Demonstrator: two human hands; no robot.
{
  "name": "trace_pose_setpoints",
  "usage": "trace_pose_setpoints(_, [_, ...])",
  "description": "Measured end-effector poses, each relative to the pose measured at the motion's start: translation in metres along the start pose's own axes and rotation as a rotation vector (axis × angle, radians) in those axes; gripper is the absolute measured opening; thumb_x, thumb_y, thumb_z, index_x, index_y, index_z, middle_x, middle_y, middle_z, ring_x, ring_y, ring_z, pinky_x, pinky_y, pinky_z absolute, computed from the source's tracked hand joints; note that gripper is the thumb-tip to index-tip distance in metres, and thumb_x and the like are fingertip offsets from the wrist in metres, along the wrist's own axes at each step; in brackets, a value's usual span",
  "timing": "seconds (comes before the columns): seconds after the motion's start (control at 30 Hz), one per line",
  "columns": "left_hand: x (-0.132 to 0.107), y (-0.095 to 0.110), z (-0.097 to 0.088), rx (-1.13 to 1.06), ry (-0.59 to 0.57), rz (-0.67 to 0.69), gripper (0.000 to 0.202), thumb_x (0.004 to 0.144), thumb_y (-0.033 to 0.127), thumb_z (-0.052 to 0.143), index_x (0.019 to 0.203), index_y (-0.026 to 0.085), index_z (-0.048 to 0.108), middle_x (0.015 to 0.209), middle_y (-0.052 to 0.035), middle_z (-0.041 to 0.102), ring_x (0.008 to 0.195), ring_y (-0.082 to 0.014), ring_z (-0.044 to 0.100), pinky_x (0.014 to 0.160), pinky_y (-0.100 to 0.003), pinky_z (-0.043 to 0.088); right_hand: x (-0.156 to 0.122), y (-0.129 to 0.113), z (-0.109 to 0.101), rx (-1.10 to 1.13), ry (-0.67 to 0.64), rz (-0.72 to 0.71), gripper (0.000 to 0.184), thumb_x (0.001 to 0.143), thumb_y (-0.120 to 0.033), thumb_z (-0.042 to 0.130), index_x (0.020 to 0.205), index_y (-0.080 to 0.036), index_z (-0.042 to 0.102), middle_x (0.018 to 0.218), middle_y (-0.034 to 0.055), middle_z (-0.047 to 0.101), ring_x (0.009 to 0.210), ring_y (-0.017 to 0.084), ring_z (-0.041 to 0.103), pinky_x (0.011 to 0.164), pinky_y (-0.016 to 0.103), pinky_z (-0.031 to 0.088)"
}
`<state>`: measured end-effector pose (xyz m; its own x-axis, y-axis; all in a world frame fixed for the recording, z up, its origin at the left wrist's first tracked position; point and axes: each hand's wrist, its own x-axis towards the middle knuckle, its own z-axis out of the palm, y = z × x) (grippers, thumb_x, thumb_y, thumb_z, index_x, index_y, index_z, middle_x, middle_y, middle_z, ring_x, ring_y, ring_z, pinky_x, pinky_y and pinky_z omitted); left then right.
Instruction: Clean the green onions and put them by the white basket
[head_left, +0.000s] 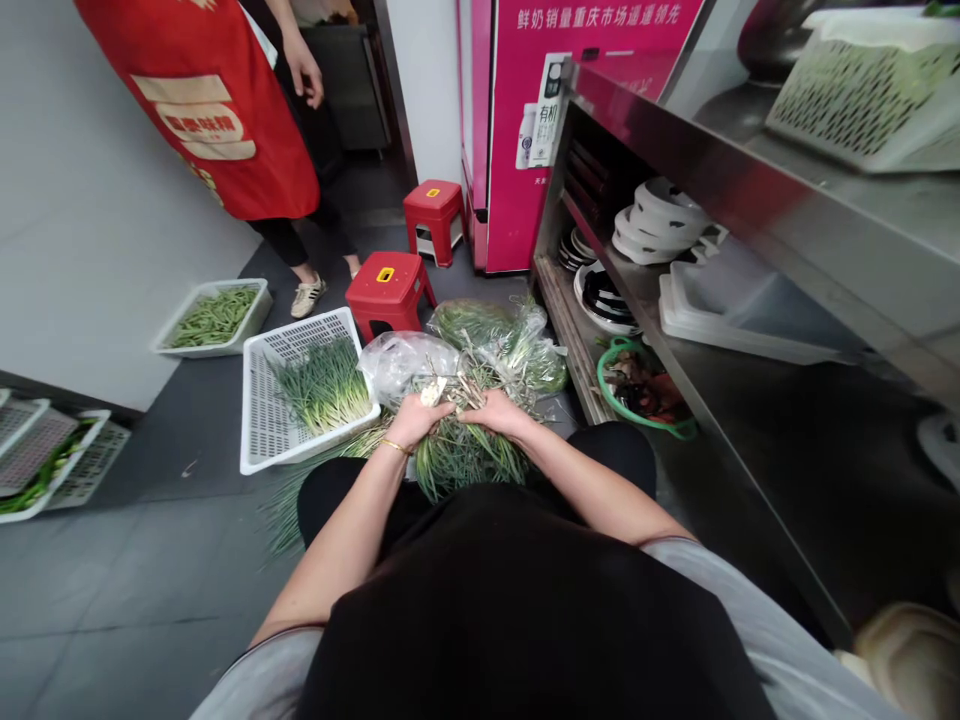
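My left hand (418, 420), with a thin bracelet at the wrist, is closed around a few scallions whose white bulbs (431, 392) stick out above the fingers. Close beside it, my right hand (496, 412) pinches scallion stems, thumb toward the left thumb. Green scallion leaves (469, 458) hang below both hands toward my lap. Loose stems and roots lie just beyond the fingers. To the left, a white perforated basket (259, 400) contains neatly laid scallions (322, 385). Clear plastic bags (409, 360) and bagged greens (480, 322) rest in front of my hands.
Two red stools (388, 285) stand ahead. A person in a red apron (225, 130) is at the upper left, near a tray of green beans (214, 318). A steel shelf (750, 170) with dishes runs along the right, a green-rimmed basket (611, 395) under it. More baskets (82, 470) sit far left.
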<state>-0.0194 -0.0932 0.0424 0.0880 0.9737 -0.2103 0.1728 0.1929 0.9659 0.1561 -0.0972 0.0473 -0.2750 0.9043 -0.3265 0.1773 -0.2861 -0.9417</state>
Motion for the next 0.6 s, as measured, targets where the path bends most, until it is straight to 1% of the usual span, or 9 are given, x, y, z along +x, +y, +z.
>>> trace_pose_setpoints(0.07, [0.002,0.001,-0.005,-0.045,0.008,-0.064,0.04,0.05,0.029,0.081,0.053,0.018,0.042,0.04,0.0069,0.04,0.035,-0.0056,0.034,0.038,-0.022,0.024,-0.003,-0.002,-0.006,-0.019,-0.037,0.025,0.023,0.058,-0.026,0.073,0.059,-0.017,0.052,0.038,-0.0094,0.042,0.034,0.005,0.033,0.036,0.02,0.023])
trace_pose_setpoints(0.2, [0.006,0.008,-0.016,-0.282,0.113,-0.106,0.036,0.052,0.028,0.078,0.057,0.018,0.044,0.037,0.0101,0.035,0.031,-0.0045,0.029,0.036,-0.022,0.022,-0.013,0.001,-0.027,-0.027,-0.095,0.047,0.026,0.058,-0.03,0.074,0.057,-0.018,0.05,0.038,-0.0086,0.041,0.033,0.006,0.033,0.033,0.02,0.023])
trace_pose_setpoints(0.33, [0.012,0.009,-0.039,-0.375,0.232,-0.144,0.031,0.051,0.024,0.076,0.058,0.017,0.047,0.034,0.0102,0.034,0.029,-0.0053,0.03,0.035,-0.021,0.021,-0.028,0.013,-0.057,-0.003,-0.162,0.021,0.029,0.059,-0.029,0.075,0.054,-0.017,0.048,0.038,-0.0077,0.041,0.033,0.005,0.034,0.033,0.019,0.023])
trace_pose_setpoints(0.43, [0.018,0.003,-0.055,-0.387,0.318,-0.156,0.032,0.051,0.026,0.076,0.056,0.018,0.046,0.033,0.0098,0.034,0.028,-0.0052,0.029,0.034,-0.021,0.021,-0.038,0.02,-0.078,0.11,-0.161,0.046,0.032,0.059,-0.03,0.077,0.056,-0.017,0.048,0.039,-0.0079,0.04,0.033,0.004,0.031,0.033,0.018,0.021])
trace_pose_setpoints(0.5, [0.019,-0.002,-0.055,-0.37,0.318,-0.159,0.035,0.053,0.032,0.077,0.055,0.018,0.045,0.034,0.0095,0.033,0.028,-0.0045,0.027,0.033,-0.021,0.019,-0.04,0.021,-0.082,0.229,-0.106,0.076,0.034,0.058,-0.031,0.079,0.058,-0.018,0.048,0.038,-0.0087,0.038,0.033,0.003,0.029,0.033,0.018,0.02])
trace_pose_setpoints(0.53, [0.018,-0.003,-0.05,-0.348,0.295,-0.158,0.037,0.054,0.035,0.077,0.055,0.018,0.045,0.035,0.0089,0.034,0.028,-0.0044,0.026,0.033,-0.021,0.018,-0.039,0.02,-0.08,0.282,-0.066,0.086,0.034,0.057,-0.031,0.079,0.059,-0.018,0.048,0.038,-0.009,0.037,0.033,0.003,0.028,0.033,0.017,0.019])
trace_pose_setpoints(0.6, [0.013,-0.005,-0.031,-0.254,0.23,-0.115,0.038,0.057,0.041,0.076,0.056,0.018,0.046,0.038,0.0073,0.038,0.029,-0.0042,0.026,0.033,-0.022,0.017,-0.032,0.015,-0.069,0.341,-0.002,0.088,0.034,0.056,-0.031,0.08,0.063,-0.017,0.05,0.039,-0.0087,0.039,0.033,0.003,0.029,0.032,0.017,0.019])
